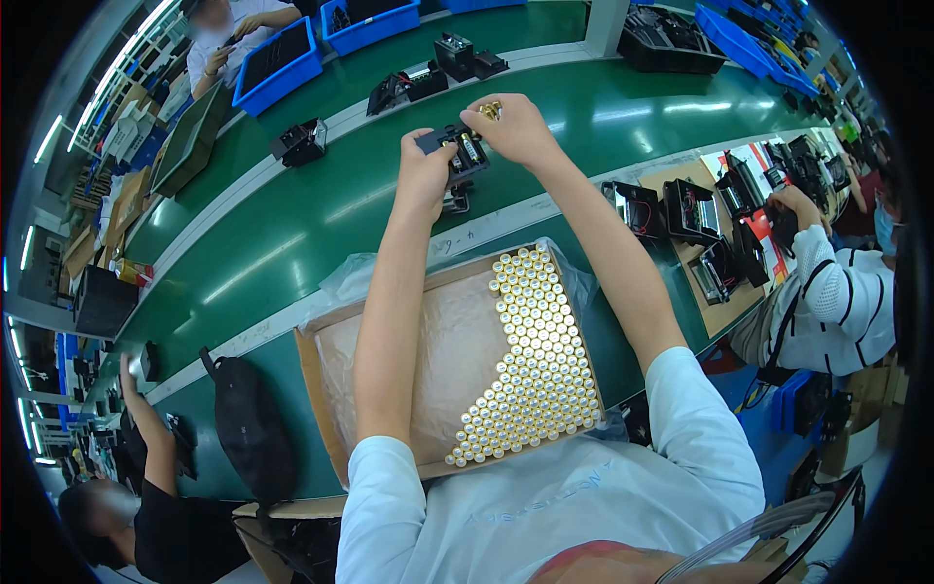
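Observation:
Held out over the green bench, a black plastic battery case (475, 167) is gripped by my left hand (422, 173), its thumb over the slots. A couple of batteries lie inside the case. Just above its right side, my right hand (520, 128) is closed around several gold-ended batteries (491, 110). Below my forearms stands a shallow cardboard box (321, 409) lined with clear plastic. Its right part is packed with upright batteries (545, 360), while bare liner shows at the left. A small black unit (456, 200) sits on the bench under the case, partly hidden.
Black housings (693, 212) crowd the right side near a co-worker's hand (800, 204). More units (418, 86) and blue bins (279, 66) stand beyond. A black bag (248, 423) lies left of the box. Other people sit at the left and far left.

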Action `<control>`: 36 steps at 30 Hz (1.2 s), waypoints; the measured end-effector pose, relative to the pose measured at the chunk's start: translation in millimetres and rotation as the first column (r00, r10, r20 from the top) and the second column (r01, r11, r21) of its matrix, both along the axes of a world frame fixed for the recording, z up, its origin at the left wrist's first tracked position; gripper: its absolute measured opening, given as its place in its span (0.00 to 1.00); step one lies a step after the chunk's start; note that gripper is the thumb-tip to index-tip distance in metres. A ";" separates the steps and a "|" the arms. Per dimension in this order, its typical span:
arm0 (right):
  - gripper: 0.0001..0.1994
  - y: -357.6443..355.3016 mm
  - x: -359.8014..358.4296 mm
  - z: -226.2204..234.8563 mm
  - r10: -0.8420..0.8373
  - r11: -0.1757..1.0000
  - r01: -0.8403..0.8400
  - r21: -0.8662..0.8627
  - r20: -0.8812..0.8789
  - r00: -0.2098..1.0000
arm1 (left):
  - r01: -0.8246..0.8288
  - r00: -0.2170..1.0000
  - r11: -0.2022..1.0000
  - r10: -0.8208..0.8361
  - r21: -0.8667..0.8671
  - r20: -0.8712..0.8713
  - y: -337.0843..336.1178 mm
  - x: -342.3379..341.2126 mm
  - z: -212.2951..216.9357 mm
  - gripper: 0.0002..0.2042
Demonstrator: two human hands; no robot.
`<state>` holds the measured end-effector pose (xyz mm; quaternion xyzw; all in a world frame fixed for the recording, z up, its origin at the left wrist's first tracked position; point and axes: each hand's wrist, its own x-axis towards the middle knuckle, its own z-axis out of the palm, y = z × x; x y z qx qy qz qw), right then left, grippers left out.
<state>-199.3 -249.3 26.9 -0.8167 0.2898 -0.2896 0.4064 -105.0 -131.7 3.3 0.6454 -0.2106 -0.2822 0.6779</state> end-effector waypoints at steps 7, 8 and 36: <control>0.10 5.3 1.7 -9.2 0.304 0.875 -0.240 -0.422 0.091 0.948 | -0.102 0.950 0.979 0.043 -0.176 -0.310 5.0 16.4 -3.2 0.25; 0.10 4.2 2.1 -11.7 0.366 0.829 -0.305 -0.469 0.042 0.930 | -0.136 0.937 0.971 0.061 -0.199 -0.344 7.2 20.4 -3.7 0.26; 0.12 -8.7 -0.2 -4.3 0.068 0.311 -0.439 0.843 0.441 0.895 | -0.551 0.519 0.609 -0.285 0.570 0.806 24.9 11.8 27.1 0.22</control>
